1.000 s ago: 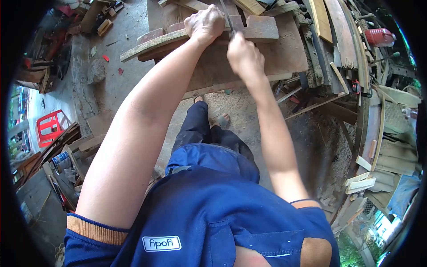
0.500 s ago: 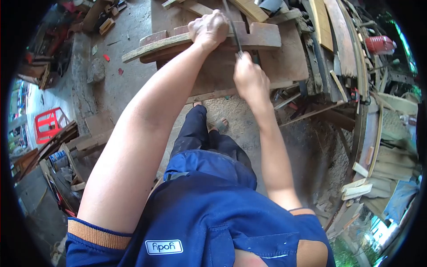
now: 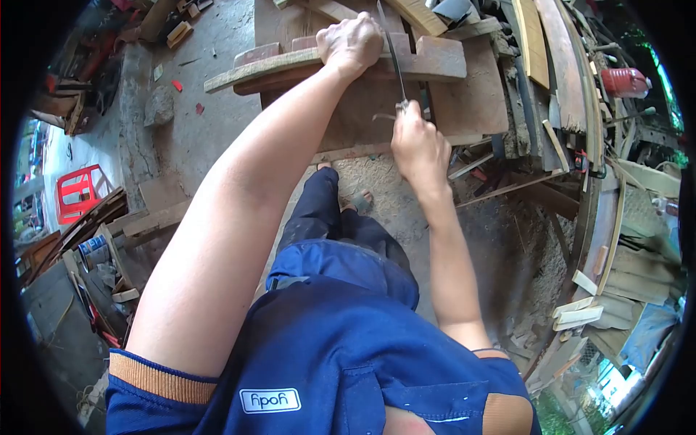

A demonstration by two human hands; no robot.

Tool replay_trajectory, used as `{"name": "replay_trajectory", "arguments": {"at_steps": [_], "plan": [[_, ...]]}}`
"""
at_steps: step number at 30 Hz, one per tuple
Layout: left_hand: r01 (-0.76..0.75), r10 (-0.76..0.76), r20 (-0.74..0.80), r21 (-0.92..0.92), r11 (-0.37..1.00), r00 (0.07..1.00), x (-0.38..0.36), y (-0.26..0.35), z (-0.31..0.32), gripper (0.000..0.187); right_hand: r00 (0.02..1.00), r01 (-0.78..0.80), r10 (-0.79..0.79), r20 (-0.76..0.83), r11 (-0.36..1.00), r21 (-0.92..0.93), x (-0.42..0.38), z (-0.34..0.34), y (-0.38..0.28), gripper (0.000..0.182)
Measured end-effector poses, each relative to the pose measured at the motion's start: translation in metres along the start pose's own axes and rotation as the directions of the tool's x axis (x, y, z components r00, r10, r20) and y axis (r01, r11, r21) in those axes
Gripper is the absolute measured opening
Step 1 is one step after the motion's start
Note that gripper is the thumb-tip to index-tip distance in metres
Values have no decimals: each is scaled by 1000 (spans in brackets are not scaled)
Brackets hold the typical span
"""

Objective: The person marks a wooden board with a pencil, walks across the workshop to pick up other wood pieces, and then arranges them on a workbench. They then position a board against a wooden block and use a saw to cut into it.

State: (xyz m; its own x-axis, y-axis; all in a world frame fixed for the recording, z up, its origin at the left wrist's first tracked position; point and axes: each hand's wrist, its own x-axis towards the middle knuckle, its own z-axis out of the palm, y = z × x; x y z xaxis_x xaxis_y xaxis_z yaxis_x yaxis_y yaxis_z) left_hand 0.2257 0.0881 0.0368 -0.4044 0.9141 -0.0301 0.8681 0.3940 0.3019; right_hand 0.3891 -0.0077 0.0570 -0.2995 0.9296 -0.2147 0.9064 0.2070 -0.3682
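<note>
My left hand [image 3: 351, 45] is closed over a long pale-edged wooden strip [image 3: 264, 70], which lies against a reddish-brown notched wooden piece [image 3: 438, 59] on the workbench [image 3: 464, 109]. In my right hand [image 3: 420, 148], fingers wrapped round the grip, is a handsaw. Its narrow dark blade [image 3: 397, 61] points away from me and crosses the wood just right of my left hand. The saw's handle is mostly hidden by my right fist, and the fingertips of my left hand are out of sight behind the wood.
Boards and offcuts [image 3: 533, 43] are piled on the right, near a red plastic container [image 3: 626, 83]. A red plastic chair [image 3: 78, 193] stands at the left. A stone lump [image 3: 159, 107] lies on the floor. Wood scraps sit beyond the bench.
My right hand has drawn the saw back toward me, and more of its handle end shows. My left hand stays on the wood; the whole view has shifted slightly.
</note>
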Motion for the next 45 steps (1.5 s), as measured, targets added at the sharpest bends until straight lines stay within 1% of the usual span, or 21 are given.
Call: {"name": "replay_trajectory", "arguments": {"at_steps": [5, 7, 11, 12, 13, 15, 16, 17, 20, 25, 27, 29, 32, 34, 35, 37, 38, 39, 41, 43, 45], "plan": [[-15, 12, -69, -53, 998, 998, 1, 1, 5, 33, 989, 84, -77, -130, 995, 47, 74, 2, -11, 28], [8, -8, 2, -14, 1000, 1000, 1, 2, 2, 33, 992, 61, -54, -113, 996, 58, 64, 1, -10, 28], [3, -3, -18, -24, 1000, 1000, 2, 0, 4, 34, 1000, 20, -19, -17, 1000, 13, 16, -7, -1, 26], [-2, 2, -23, -4, 1000, 1000, 1, 0, 3, 34, 997, 56, -55, -51, 998, 16, 19, -3, 0, 27], [6, -7, 65, 19, 1000, 998, 3, 0, 0, 43, 993, 79, -77, -87, 997, 21, 23, -1, 1, 27], [21, -22, 48, 18, 1000, 999, 2, 4, 0, 45, 989, 81, -78, -127, 997, 17, 52, 1, -4, 29], [-106, 112, -172, 42, 993, 979, 15, -14, 34, 28, 987, 103, -97, -130, 994, 36, 66, 0, -7, 29], [-121, 116, -217, -10, 993, 969, 12, -14, 32, 30, 988, 95, -89, -125, 995, 38, 77, 0, -10, 28], [-58, 54, -105, -37, 998, 993, 6, -1, 13, 33, 991, 65, -61, -121, 997, 35, 65, 6, -6, 28], [-42, 44, -144, 19, 999, 989, 9, -6, 20, 34, 995, 55, -52, -90, 998, 34, 29, 2, 2, 28], [-58, 62, -136, 29, 998, 989, 8, -6, 20, 33, 990, 83, -76, -117, 995, 50, 55, 2, -2, 30], [-121, 117, -193, -7, 993, 974, 12, -12, 28, 31, 991, 79, -73, -114, 996, 48, 79, 3, -9, 30], [-106, 108, -163, 17, 994, 981, 6, -6, 25, 31, 986, 90, -80, -146, 994, 64, 66, 8, -5, 31], [-51, 54, -97, 30, 998, 994, 6, -3, 17, 32, 997, 38, -33, -74, 997, 62, 31, -3, -3, 30], [-83, 82, -189, 4, 997, 979, 7, -6, 23, 32, 999, 19, -17, -35, 998, 63, 21, -4, -1, 30], [-98, 105, -210, 43, 994, 972, 5, -5, 17, 33, 999, 21, -19, -26, 998, 63, 30, -4, -4, 30], [-57, 60, -102, 24, 998, 993, 5, -2, 13, 34, 1000, 6, -6, -5, 998, 61, 31, -4, -3, 30], [-64, 66, -106, 22, 998, 992, 4, 0, 11, 34, 998, 22, -19, -52, 998, 65, 44, -6, -7, 30], [9, -9, 23, 18, 1000, 1000, 6, 1, 5, 45, 998, 32, -28, -56, 997, 72, 74, -1, -11, 29], [4, -4, 8, 1, 1000, 1000, 2, 2, 4, 46, 997, 25, -20, -69, 997, 72, 72, 0, -11, 29], [-38, 38, -22, -7, 999, 999, -1, 2, 1, 34, 994, 33, -23, -103, 995, 91, 54, 3, -9, 28]]}}
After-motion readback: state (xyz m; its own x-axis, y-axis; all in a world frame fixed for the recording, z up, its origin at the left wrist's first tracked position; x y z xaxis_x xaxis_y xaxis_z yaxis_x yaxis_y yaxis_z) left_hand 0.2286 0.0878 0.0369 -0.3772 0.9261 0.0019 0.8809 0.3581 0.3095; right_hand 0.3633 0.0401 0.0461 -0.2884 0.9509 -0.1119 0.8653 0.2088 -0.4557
